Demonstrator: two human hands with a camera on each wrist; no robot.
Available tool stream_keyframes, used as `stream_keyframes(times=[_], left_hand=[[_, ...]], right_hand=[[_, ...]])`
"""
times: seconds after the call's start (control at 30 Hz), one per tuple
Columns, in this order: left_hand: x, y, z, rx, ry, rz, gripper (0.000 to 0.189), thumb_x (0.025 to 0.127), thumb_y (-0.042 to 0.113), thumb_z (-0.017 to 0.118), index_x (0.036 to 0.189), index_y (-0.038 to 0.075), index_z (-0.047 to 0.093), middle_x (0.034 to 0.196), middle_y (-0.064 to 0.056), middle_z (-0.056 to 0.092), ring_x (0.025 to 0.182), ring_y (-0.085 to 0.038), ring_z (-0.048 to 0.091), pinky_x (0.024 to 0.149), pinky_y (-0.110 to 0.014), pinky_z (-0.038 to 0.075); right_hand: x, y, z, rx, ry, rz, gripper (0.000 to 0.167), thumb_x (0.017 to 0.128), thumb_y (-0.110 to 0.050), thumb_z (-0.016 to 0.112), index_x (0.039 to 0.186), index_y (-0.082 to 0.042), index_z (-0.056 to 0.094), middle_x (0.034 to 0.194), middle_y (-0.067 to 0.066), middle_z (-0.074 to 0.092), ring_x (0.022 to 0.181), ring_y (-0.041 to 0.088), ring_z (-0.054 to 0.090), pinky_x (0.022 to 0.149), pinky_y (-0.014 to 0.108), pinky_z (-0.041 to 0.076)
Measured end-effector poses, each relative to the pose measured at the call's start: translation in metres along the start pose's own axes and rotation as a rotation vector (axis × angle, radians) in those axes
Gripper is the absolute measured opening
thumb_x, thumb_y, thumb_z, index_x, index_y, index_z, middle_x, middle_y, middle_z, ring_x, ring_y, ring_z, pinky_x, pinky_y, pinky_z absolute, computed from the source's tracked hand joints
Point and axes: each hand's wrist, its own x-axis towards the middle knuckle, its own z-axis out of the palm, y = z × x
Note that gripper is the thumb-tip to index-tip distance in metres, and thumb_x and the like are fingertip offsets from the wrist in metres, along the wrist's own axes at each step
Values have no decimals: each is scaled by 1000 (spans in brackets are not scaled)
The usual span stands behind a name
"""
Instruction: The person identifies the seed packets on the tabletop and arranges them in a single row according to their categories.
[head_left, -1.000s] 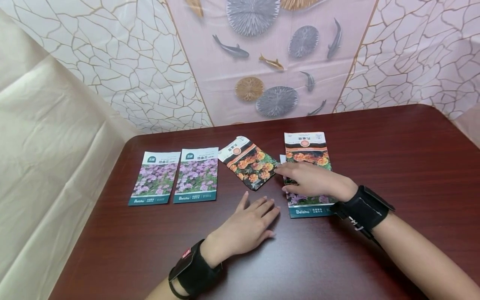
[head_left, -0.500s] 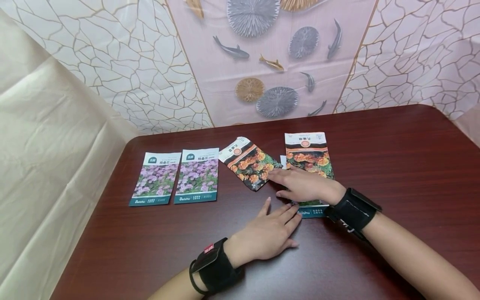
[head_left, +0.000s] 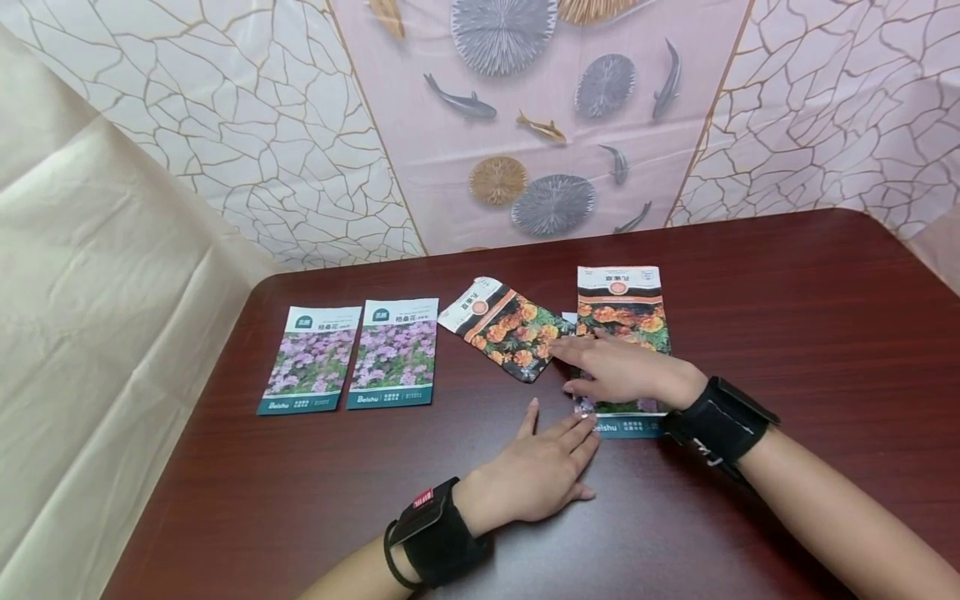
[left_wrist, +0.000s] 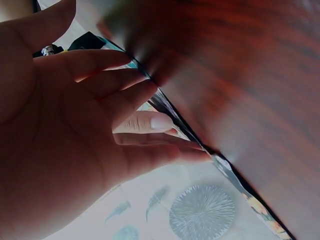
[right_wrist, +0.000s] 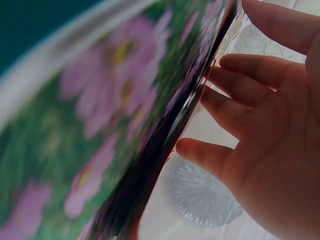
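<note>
My right hand [head_left: 626, 371] rests palm down with spread fingers over a marigold seed packet [head_left: 617, 315]. That packet overlaps a purple-flower seed packet [head_left: 633, 427], whose teal lower edge shows below. The right fingertips reach the corner of a tilted marigold packet [head_left: 517, 333] beside it. My left hand [head_left: 532, 475] lies flat, its straight fingertips at the lower left corner of the purple-flower packet. The left hand [left_wrist: 75, 120] shows extended fingers along the packets' edge in the left wrist view. Straight fingers of the right hand [right_wrist: 265, 120] appear in the right wrist view.
Two more purple-flower packets, a left one [head_left: 311, 358] and a right one [head_left: 395, 354], lie side by side on the dark red table [head_left: 300, 492]. A patterned cloth [head_left: 420, 167] hangs behind the table's far edge. Pale cloth [head_left: 97, 292] covers the left side.
My left hand has moved right to the purple-flower packet's corner. My right hand has gone left and back a little. The tilted marigold packet and the one under my right hand have shifted slightly right.
</note>
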Motion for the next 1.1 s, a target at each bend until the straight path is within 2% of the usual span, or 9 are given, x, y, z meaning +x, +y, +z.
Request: stream_keyframes(times=[0.43, 0.7, 0.93, 1.1], left_hand=[[-7, -3, 0, -40, -24, -16, 60, 94, 47, 40, 144, 15, 31, 151, 0, 17, 136, -12, 16, 105, -55, 14], [-11, -5, 2, -42, -10, -27, 60, 94, 46, 42, 143, 13, 32, 150, -1, 18, 136, -13, 17, 105, -57, 13], [-19, -8, 4, -48, -12, -45, 60, 94, 45, 44, 142, 12, 33, 150, -3, 19, 136, -13, 18, 105, -57, 11], [-28, -11, 5, -63, -12, -58, 59, 93, 43, 45, 142, 10, 34, 150, -4, 20, 135, -14, 19, 105, -57, 10]], right_hand=[[-21, 18, -8, -4, 16, 62, 56, 91, -24, 56, 136, 5, 38, 138, 23, 37, 125, 38, 36, 98, 62, 23], [-30, 29, -11, 16, 30, 95, 54, 91, -23, 57, 134, 6, 40, 137, 24, 38, 125, 39, 34, 98, 60, 24], [-39, 34, -15, 29, 36, 129, 54, 90, -22, 58, 134, 4, 42, 137, 23, 38, 127, 43, 29, 99, 61, 20], [-42, 37, -16, 12, 33, 129, 53, 90, -22, 58, 133, 4, 43, 135, 25, 40, 126, 42, 31, 99, 63, 17]])
